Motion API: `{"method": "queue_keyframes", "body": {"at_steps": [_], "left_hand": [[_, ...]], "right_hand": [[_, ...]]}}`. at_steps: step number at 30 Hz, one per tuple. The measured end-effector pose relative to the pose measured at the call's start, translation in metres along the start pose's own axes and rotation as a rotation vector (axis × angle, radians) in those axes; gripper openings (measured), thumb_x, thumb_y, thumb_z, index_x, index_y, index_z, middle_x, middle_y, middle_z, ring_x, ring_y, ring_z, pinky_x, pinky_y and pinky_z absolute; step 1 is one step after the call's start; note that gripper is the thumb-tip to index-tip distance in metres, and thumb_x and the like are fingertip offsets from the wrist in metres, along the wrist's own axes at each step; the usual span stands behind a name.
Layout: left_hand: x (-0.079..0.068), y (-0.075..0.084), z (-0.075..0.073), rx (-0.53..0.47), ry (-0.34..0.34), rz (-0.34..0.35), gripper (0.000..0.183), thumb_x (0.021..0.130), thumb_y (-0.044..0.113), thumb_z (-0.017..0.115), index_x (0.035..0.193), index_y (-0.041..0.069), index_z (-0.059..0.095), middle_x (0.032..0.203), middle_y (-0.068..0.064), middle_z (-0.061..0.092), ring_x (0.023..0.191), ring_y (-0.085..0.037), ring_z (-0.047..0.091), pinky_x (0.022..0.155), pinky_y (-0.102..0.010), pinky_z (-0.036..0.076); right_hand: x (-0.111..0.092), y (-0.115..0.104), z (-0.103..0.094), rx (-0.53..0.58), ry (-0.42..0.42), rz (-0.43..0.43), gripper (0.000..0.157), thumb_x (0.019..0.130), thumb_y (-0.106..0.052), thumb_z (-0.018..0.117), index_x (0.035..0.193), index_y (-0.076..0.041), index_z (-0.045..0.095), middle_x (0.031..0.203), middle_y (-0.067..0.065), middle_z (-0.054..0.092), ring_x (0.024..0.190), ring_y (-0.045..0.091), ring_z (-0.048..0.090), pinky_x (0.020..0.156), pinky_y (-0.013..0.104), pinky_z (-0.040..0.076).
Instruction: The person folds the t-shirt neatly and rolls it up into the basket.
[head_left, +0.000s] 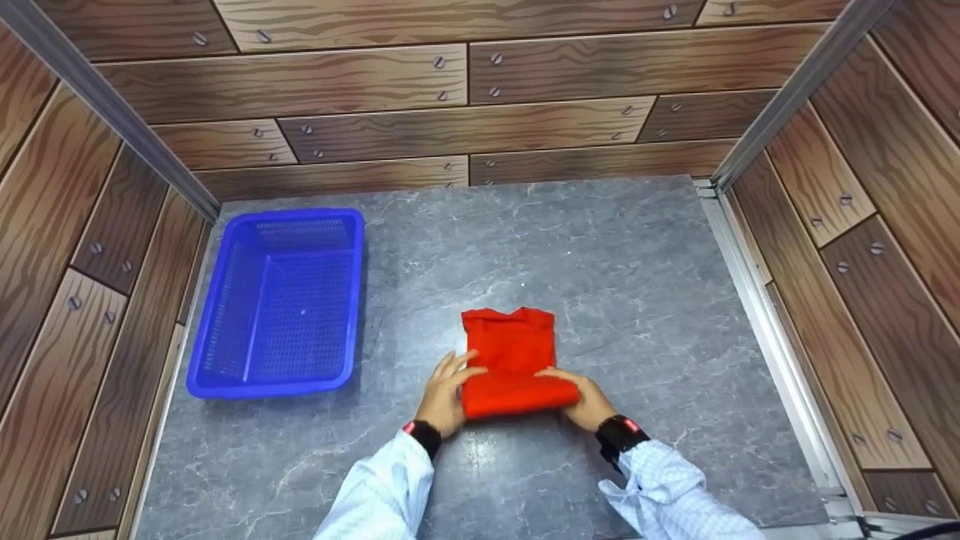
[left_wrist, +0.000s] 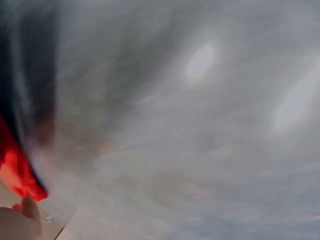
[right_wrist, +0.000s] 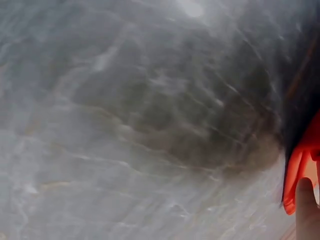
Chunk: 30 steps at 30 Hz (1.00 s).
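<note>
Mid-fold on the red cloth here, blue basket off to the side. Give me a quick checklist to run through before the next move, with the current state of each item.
1. Left hand holds the folded red fabric garment at its near left edge: ok.
2. Right hand holds its near right edge: ok.
3. Garment lies on the grey marble-patterned tabletop, apart from the blue perforated plastic basket: ok.
4. Basket holds nothing visible: ok.
5. Near fold even from side to side: ok in the head view.
6. Grip detail from the wrist views: cannot tell, both blurred.
</note>
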<state>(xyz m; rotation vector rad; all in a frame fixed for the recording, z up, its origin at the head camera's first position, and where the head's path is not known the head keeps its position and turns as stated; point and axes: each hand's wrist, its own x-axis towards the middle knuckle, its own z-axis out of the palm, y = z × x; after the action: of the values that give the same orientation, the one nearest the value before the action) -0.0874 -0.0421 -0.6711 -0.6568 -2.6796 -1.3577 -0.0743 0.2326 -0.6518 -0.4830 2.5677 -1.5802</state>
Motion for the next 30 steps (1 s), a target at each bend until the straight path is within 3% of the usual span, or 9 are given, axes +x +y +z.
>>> {"method": "queue_keyframes", "body": {"at_steps": [2,5,8,12,18,23,26,30], "left_hand": [[0.009,0.002,-0.001,-0.100,-0.026,-0.060,0.056,0.063,-0.011,0.056,0.113,0.014,0.063,0.126,-0.013,0.056,0.123,-0.037,0.044,0.103,-0.047,0.034],[0.020,0.006,-0.001,-0.191,-0.025,-0.218,0.035,0.077,0.008,0.065,0.111,0.012,0.063,0.113,-0.010,0.064,0.107,-0.025,0.057,0.093,-0.038,0.044],[0.029,0.008,0.003,-0.214,0.011,-0.339,0.032,0.084,0.026,0.065,0.111,0.010,0.060,0.099,-0.007,0.068,0.089,-0.017,0.062,0.080,-0.032,0.047],[0.038,0.009,0.010,-0.266,0.067,-0.416,0.029,0.089,0.027,0.059,0.110,0.008,0.054,0.089,-0.007,0.070,0.080,-0.016,0.064,0.073,-0.029,0.048],[0.043,0.007,0.020,-0.370,0.196,-0.471,0.036,0.092,0.015,0.054,0.121,0.003,0.038,0.088,-0.016,0.067,0.073,-0.022,0.064,0.066,-0.028,0.048],[0.038,0.006,0.025,-0.419,0.304,-0.501,0.024,0.088,0.008,0.059,0.103,-0.001,0.042,0.088,-0.015,0.059,0.076,-0.022,0.060,0.068,-0.024,0.046],[0.031,0.004,0.026,-0.402,0.324,-0.501,0.015,0.086,0.008,0.062,0.088,0.000,0.049,0.086,-0.012,0.056,0.080,-0.018,0.059,0.070,-0.022,0.046],[0.019,0.000,0.025,-0.347,0.286,-0.485,0.015,0.082,0.012,0.067,0.082,0.003,0.055,0.085,-0.009,0.053,0.082,-0.018,0.055,0.070,-0.021,0.044]], "right_hand": [[0.005,-0.001,0.000,-0.008,0.033,0.117,0.033,0.081,0.000,0.063,0.114,-0.003,0.062,0.113,0.012,0.064,0.112,0.028,0.055,0.098,0.032,0.041],[0.015,0.002,0.002,-0.003,0.084,0.267,0.035,0.085,-0.017,0.064,0.117,-0.004,0.059,0.112,0.011,0.064,0.104,0.026,0.058,0.094,0.037,0.043],[0.025,0.005,0.004,0.044,0.115,0.351,0.039,0.087,-0.026,0.062,0.118,-0.005,0.056,0.107,0.012,0.064,0.089,0.026,0.062,0.084,0.036,0.048],[0.035,0.008,0.006,0.104,0.146,0.421,0.035,0.088,-0.028,0.061,0.115,-0.006,0.055,0.098,0.010,0.066,0.078,0.018,0.061,0.073,0.029,0.048],[0.040,0.011,0.009,0.111,0.195,0.474,0.033,0.088,-0.021,0.061,0.113,-0.001,0.053,0.083,0.012,0.065,0.068,0.011,0.056,0.064,0.022,0.044],[0.038,0.013,0.013,0.135,0.280,0.533,0.030,0.088,-0.019,0.060,0.109,0.000,0.049,0.086,0.013,0.066,0.067,0.009,0.054,0.061,0.021,0.042],[0.035,0.013,0.014,0.082,0.319,0.550,0.024,0.087,-0.020,0.061,0.096,0.000,0.052,0.075,0.008,0.060,0.062,0.009,0.047,0.059,0.023,0.038],[0.031,0.014,0.014,0.039,0.342,0.553,0.019,0.086,-0.021,0.062,0.087,-0.002,0.056,0.070,0.001,0.055,0.065,0.010,0.046,0.063,0.024,0.037]]}}
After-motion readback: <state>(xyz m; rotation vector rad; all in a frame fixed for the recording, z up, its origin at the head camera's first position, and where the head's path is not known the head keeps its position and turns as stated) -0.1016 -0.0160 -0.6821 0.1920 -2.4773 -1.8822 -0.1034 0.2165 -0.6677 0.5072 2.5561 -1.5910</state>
